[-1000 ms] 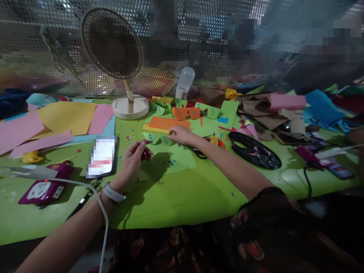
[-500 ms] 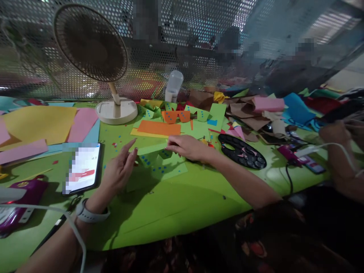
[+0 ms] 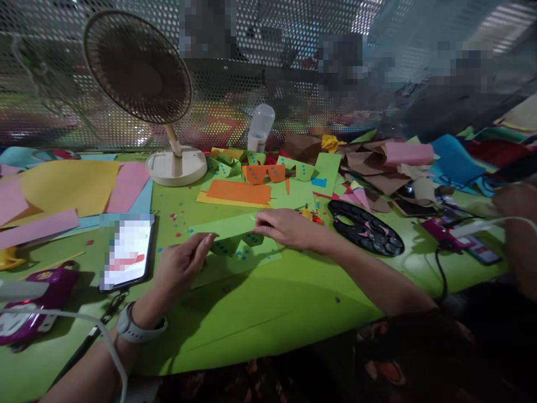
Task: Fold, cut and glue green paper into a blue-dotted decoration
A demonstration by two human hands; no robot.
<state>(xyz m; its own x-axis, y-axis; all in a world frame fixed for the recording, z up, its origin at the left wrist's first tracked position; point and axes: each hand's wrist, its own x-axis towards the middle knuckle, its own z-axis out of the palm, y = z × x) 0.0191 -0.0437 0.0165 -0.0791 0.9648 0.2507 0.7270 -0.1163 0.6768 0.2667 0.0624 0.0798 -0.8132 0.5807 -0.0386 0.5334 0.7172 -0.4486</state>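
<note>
A pair of green paper glasses with blue dots (image 3: 225, 247) is stretched between my two hands above the table. My left hand (image 3: 182, 263), with a pale watch on its wrist, pinches the left end between thumb and forefinger. Closed on the other end is my right hand (image 3: 283, 226), its fingers curled. Beneath the glasses lies a light green paper sheet (image 3: 262, 256), with blue dots near them. Farther back stand orange paper glasses (image 3: 264, 173) and more green dotted glasses (image 3: 304, 170). An orange paper strip (image 3: 239, 191) lies in front of those.
A phone (image 3: 130, 252) and purple device (image 3: 59, 288) sit at left, with a white cable over my left forearm. A fan (image 3: 176, 168) stands behind. To the right are a black palette (image 3: 369, 229), brown paper scraps (image 3: 369, 168) and another person's arm (image 3: 518, 240).
My left thumb and forefinger have closed on the left end of the green glasses; before, they were apart. My right hand keeps its grip. The whole view has shifted slightly.
</note>
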